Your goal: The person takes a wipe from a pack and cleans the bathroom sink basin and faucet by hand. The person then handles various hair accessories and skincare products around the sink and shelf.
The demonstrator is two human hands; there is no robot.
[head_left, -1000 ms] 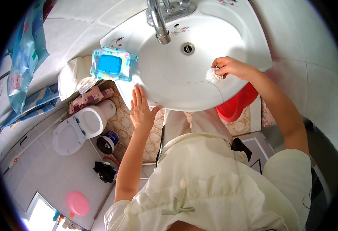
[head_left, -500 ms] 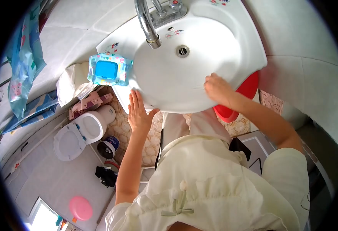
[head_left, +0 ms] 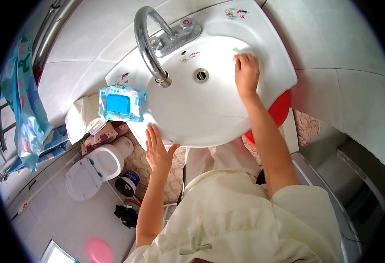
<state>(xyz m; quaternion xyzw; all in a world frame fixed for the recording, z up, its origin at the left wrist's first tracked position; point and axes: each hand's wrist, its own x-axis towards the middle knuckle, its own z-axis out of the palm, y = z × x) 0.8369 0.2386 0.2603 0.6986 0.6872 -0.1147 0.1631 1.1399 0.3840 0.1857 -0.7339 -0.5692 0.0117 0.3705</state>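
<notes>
In the head view: gripping a small, blurred, mostly hidden white wad (head_left: 236, 57) in the curled fingers of the bare right hand (head_left: 247, 73), at the right inner wall of the glossy white ceramic washbasin (head_left: 192, 111). Resting the bare left hand (head_left: 158, 152), with straightened fingers, on the basin's front-left edge, near a rectangular pale-blue plastic packet (head_left: 121, 104).

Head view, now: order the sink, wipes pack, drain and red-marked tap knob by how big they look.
1. Sink
2. Wipes pack
3. Drain and red-marked tap knob: too alike to rank
</notes>
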